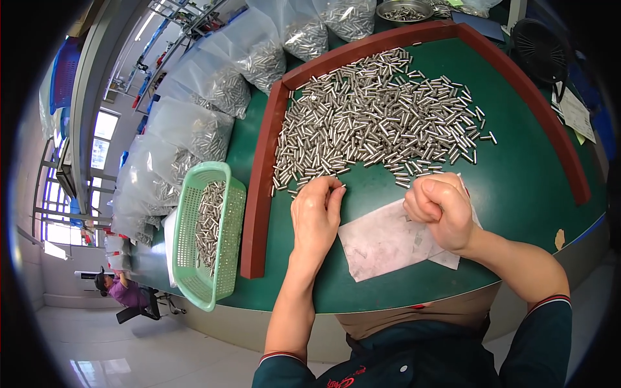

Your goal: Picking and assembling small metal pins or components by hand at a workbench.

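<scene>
A wide heap of small shiny metal pins (381, 116) covers the middle of the green table (517, 155). At the heap's near left edge my left hand (314, 213) is closed in a pinch, and the bright tip of a metal pin (343, 186) shows at its fingertips. My right hand (443, 210) is curled into a fist near the heap's front right edge. Whatever it may hold is hidden inside the fingers. Beneath that hand and partly covered by it lies a smudged whitish cloth or paper sheet (381, 242).
Dark red wooden rails (260, 194) border the heap left, back and right. Left of them sits a green plastic basket (238, 226) with pins inside. Clear bags of pins (226, 87) line the far left. A black fan (540, 52) stands back right. Another person (126, 291) sits far left.
</scene>
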`<state>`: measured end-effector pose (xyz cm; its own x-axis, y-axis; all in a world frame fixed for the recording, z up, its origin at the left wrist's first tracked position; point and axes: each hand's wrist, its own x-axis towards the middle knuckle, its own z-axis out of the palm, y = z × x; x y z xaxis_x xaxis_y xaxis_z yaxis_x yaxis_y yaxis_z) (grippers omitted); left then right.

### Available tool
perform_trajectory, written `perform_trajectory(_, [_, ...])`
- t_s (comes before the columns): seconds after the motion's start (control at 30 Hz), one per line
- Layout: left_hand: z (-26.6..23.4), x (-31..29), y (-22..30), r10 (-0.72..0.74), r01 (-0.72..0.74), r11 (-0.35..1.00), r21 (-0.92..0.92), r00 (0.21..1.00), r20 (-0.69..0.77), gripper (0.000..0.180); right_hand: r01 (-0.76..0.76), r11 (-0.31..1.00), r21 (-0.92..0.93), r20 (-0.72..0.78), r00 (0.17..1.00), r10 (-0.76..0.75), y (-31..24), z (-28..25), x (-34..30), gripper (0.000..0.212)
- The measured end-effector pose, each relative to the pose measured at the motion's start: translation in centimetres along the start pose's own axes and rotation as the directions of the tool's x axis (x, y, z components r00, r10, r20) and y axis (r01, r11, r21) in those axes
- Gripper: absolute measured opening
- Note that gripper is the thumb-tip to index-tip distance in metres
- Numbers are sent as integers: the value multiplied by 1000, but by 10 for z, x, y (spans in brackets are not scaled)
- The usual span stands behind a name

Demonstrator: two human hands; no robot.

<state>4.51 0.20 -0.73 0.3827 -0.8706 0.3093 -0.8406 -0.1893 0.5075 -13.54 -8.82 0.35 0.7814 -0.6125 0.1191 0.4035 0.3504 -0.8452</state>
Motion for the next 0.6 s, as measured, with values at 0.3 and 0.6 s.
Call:
perform_trajectory(0.3, [-2,-7,1,-40,507,204,-838,859,510,8,-10,1000,9,-6,1000,10,0,0,0,37])
perform_trajectory(0.6, [1,-7,4,-36,539,136,-831,841,540,10,-7,1000,7,-8,1000,7,1,0,0,37])
